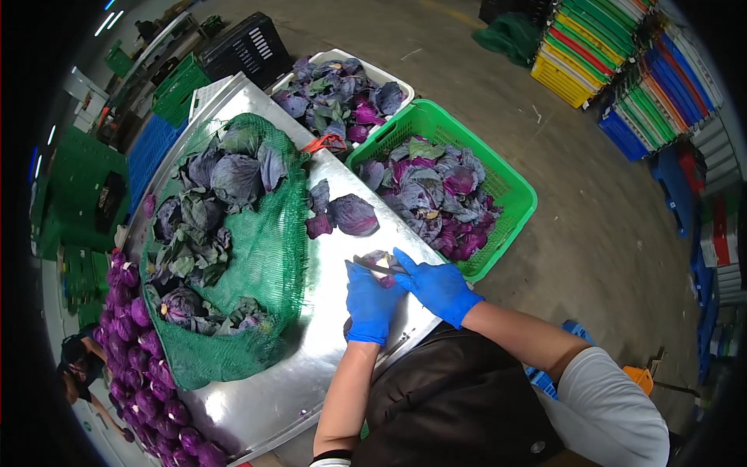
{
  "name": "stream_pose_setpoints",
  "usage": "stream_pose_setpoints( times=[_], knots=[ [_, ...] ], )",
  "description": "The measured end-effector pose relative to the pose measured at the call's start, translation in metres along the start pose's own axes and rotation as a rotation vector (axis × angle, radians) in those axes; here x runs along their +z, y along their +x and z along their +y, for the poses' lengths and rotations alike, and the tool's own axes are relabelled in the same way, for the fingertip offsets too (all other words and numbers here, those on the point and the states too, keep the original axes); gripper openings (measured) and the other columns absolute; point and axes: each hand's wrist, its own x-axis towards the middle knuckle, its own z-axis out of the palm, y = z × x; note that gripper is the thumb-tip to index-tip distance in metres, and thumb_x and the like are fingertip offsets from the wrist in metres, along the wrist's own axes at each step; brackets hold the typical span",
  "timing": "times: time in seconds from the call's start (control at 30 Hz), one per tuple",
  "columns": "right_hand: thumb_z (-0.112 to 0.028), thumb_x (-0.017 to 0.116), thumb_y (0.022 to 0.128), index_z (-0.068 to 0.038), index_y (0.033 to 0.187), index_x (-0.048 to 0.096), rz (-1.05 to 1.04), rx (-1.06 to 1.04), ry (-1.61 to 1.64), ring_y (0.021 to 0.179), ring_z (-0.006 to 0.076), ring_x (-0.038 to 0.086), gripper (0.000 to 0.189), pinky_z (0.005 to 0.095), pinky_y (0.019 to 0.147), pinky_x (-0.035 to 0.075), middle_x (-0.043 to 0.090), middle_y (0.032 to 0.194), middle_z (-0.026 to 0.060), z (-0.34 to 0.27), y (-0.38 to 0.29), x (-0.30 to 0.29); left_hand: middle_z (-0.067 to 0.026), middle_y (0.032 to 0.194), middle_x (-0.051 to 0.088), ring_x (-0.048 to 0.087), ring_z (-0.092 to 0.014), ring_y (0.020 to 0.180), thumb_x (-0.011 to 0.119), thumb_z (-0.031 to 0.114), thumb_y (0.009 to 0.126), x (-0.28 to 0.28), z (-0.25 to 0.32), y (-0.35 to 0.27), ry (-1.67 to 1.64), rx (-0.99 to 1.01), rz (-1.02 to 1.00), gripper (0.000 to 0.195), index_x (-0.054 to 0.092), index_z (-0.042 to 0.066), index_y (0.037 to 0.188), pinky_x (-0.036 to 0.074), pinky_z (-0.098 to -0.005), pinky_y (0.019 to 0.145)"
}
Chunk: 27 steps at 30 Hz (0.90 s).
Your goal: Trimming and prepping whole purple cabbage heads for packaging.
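Both hands wear blue gloves and meet near the front edge of the metal table (327,292). My right hand (439,287) grips a dark-bladed knife (369,264), its blade lying across the pale stem end of a red cabbage (379,257). Against the near side of that cabbage rests my left hand (374,299), which covers most of it. Loose outer cabbage leaves (353,215) lie on the metal just beyond. To the left, an opened green mesh sack (265,245) holds several untrimmed red cabbages (235,178) with dull, leafy outsides.
A green crate (513,216) of trimmed leaves adjoins the table's right edge; a white crate (405,84) of leaves stands behind it. Glossy purple cabbages (137,356) are heaped along the left side, near another person (81,365). Stacked coloured crates (583,49) stand far right.
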Motion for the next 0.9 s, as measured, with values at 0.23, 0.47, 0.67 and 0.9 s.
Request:
stream_pose_setpoints(
  times=[0.23, 0.47, 0.67, 0.9],
  knots=[
    [-0.043, 0.04, 0.095, -0.005, 0.099, 0.063, 0.196, 0.208, 0.368, 0.08, 0.039, 0.062, 0.045, 0.0462, 0.07, 0.048, 0.065, 0.083, 0.0187, 0.029, 0.047, 0.021, -0.0299, 0.128, 0.043, 0.051, -0.042, 0.112, 0.078, 0.037, 0.066, 0.019, -0.016, -0.014, 0.142, 0.144, 0.185, 0.089, 0.034, -0.008, 0.129, 0.044, -0.0471, 0.093],
    [-0.045, 0.055, 0.085, -0.01, 0.104, 0.061, 0.118, 0.116, 0.293, 0.08, 0.04, 0.062, 0.04, 0.0481, 0.071, 0.048, 0.065, 0.084, 0.0191, 0.029, 0.073, 0.034, -0.0161, 0.127, 0.049, 0.052, -0.023, 0.112, 0.084, 0.015, 0.061, -0.001, -0.082, -0.023, -0.776, -0.013, 0.05, 0.09, 0.036, -0.003, 0.135, 0.045, -0.0329, 0.095],
    [-0.032, 0.062, 0.084, -0.018, 0.131, 0.045, 0.153, 0.267, 0.325, 0.076, 0.0317, 0.065, 0.052, 0.0425, 0.065, 0.05, 0.067, 0.088, 0.0136, 0.031, 0.073, -0.006, -0.0125, 0.135, 0.044, 0.043, -0.024, 0.124, 0.085, 0.015, 0.056, -0.043, -0.071, -0.026, -0.664, 0.165, -0.133, 0.099, 0.033, 0.003, 0.14, 0.035, -0.0369, 0.106],
    [-0.047, 0.064, 0.081, -0.01, 0.11, 0.061, 0.091, -0.213, 0.495, 0.086, 0.0344, 0.062, 0.047, 0.0417, 0.076, 0.048, 0.063, 0.096, 0.0156, 0.001, 0.046, 0.033, -0.0163, 0.145, 0.031, 0.038, -0.027, 0.129, 0.08, 0.009, 0.062, -0.024, -0.088, -0.027, -0.442, 0.079, -0.099, 0.106, 0.016, 0.004, 0.146, 0.037, -0.0401, 0.104]
  ],
)
